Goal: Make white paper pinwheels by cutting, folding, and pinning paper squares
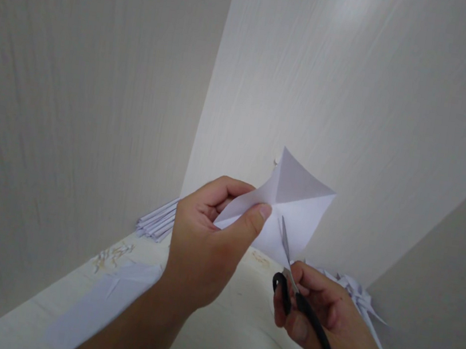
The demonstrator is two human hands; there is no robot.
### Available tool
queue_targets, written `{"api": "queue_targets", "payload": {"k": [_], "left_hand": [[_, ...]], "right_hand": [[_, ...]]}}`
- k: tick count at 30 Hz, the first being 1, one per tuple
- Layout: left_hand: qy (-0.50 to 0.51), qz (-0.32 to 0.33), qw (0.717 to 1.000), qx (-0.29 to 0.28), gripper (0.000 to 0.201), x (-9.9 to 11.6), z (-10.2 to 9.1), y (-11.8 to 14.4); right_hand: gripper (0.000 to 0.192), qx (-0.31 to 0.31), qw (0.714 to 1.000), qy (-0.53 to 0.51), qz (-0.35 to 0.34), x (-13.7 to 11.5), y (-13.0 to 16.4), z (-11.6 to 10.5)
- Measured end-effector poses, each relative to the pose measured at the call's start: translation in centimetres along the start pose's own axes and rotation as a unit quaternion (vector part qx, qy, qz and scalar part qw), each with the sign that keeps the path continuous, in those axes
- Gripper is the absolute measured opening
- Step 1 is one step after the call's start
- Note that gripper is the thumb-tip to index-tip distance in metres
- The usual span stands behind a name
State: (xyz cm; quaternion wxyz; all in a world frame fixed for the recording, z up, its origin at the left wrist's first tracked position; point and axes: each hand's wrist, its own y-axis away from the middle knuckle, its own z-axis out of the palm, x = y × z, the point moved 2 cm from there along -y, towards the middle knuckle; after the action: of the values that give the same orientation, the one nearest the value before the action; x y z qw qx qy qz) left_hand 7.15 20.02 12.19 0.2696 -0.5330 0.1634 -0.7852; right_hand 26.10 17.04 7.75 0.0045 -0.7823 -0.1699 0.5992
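Observation:
A creased white sheet of paper (298, 207) is pinched in my left hand (210, 240), the thumb pressing near its middle where the folds meet. The sheet's corners stick up and out to the right. My right hand (316, 319) holds a pair of black-handled scissors (288, 257), fingers at the handle loops. The blades point up toward the paper, their tips close to my left thumb. I cannot tell whether the blades touch the sheet or lie just in front of it.
A bundle of thin rolled paper sticks (159, 219) lies left behind my left hand. Small paper scraps (113, 253) and flat white paper (97, 305) are at the table's left. Pointed paper pieces (351, 289) are heaped at the right. Pale walls (315, 82) enclose the table (231, 336).

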Motion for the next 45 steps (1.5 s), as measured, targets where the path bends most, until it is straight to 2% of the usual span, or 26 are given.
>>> {"api": "queue_targets", "payload": {"k": [9, 27, 41, 45], "left_hand": [[0.007, -0.005, 1.0, -0.003, 0.01, 0.03, -0.06, -0.01], [0.008, 0.002, 1.0, 0.003, 0.011, -0.11, -0.03, 0.09], [-0.027, 0.007, 1.0, 0.008, 0.012, 0.07, -0.14, 0.02], [-0.012, 0.011, 1.0, 0.008, 0.013, -0.12, -0.14, 0.03]], "right_hand": [[0.062, -0.002, 1.0, 0.001, -0.007, -0.43, -0.15, -0.13], [0.06, 0.041, 0.999, 0.02, -0.004, -0.21, -0.11, -0.2], [0.057, 0.041, 0.999, 0.002, 0.013, 0.05, 0.01, -0.21], [0.054, 0.015, 1.0, -0.008, 0.023, 0.4, 0.01, -0.09]]}}
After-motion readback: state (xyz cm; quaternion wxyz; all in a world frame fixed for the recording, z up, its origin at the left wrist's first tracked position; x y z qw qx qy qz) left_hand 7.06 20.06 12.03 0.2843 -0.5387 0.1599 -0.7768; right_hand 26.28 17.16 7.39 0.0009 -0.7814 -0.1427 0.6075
